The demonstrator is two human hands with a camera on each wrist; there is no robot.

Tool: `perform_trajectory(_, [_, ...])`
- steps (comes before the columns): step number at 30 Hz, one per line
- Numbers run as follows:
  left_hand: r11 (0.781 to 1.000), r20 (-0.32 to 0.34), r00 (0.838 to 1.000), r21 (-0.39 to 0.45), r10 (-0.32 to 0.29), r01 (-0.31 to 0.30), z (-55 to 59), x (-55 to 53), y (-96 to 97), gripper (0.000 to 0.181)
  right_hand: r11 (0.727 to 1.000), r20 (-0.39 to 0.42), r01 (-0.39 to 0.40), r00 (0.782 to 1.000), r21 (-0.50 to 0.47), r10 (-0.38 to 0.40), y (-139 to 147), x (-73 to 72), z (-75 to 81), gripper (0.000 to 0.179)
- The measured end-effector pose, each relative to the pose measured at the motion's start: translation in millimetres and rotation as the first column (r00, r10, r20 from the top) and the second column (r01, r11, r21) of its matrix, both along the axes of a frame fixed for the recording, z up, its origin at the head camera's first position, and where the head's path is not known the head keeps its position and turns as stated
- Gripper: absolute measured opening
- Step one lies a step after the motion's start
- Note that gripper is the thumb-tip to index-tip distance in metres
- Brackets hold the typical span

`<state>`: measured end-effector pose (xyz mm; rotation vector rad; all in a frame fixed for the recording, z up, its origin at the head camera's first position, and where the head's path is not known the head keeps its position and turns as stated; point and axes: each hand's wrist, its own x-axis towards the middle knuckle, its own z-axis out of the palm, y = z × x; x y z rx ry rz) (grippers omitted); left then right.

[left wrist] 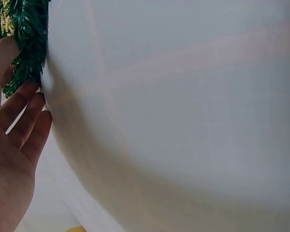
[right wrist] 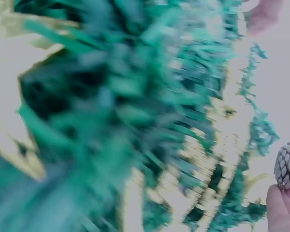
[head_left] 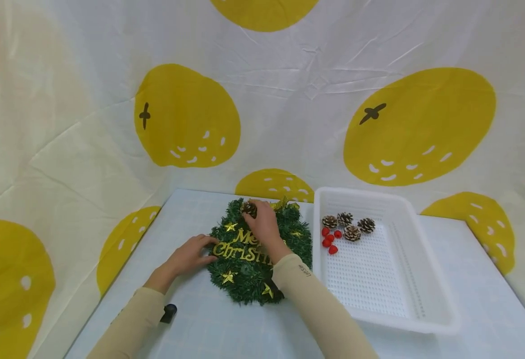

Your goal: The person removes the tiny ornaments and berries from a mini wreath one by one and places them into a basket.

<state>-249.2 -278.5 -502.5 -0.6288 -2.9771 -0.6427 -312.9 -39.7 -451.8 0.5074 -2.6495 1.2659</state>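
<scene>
A round green Christmas wreath (head_left: 246,271) with gold stars and gold "Merry Christmas" lettering lies on the table. My right hand (head_left: 264,222) reaches over it, pinching a brown pine cone (head_left: 248,209) at its upper left part. In the right wrist view that pine cone (right wrist: 286,166) sits in the fingertips at the right edge, while the greenery is blurred close to the camera. At the wreath's left edge my left hand (head_left: 192,254) holds the rim between thumb and index finger. The left wrist view shows the other fingers (left wrist: 37,135) against the table surface.
Right of the wreath stands a white plastic basket (head_left: 428,279). Inside it lie several pine cones (head_left: 352,233) and several red berries (head_left: 327,243). A small black object (head_left: 169,313) is beside the left forearm. A fruit-patterned curtain (head_left: 289,99) hangs behind the table.
</scene>
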Motion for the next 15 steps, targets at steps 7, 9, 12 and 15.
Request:
perform_trajectory(7, [1.000,-0.001,1.000,-0.003,-0.016,0.016,-0.2,-0.6,-0.1,0.043,1.000,0.004,-0.017,1.000,0.004,0.017,12,3.4,35.6,0.044])
perform_trajectory(9, [1.000,0.008,1.000,-0.002,-0.013,0.013,0.4,-0.3,-0.3,0.043,1.000,0.013,-0.024,1.000,-0.002,0.024,17,4.5,45.8,0.045])
perform_trajectory(12, [1.000,0.010,1.000,0.006,-0.009,0.009,1.8,1.0,-0.8,0.043,1.000,0.044,-0.022,0.999,-0.013,0.022,24,7.1,57.3,0.047])
perform_trajectory(15, [1.000,0.006,1.000,0.013,-0.016,0.016,2.3,1.7,-1.0,0.043,1.000,0.065,-0.006,0.998,-0.007,0.006,33,9.9,64.3,0.048])
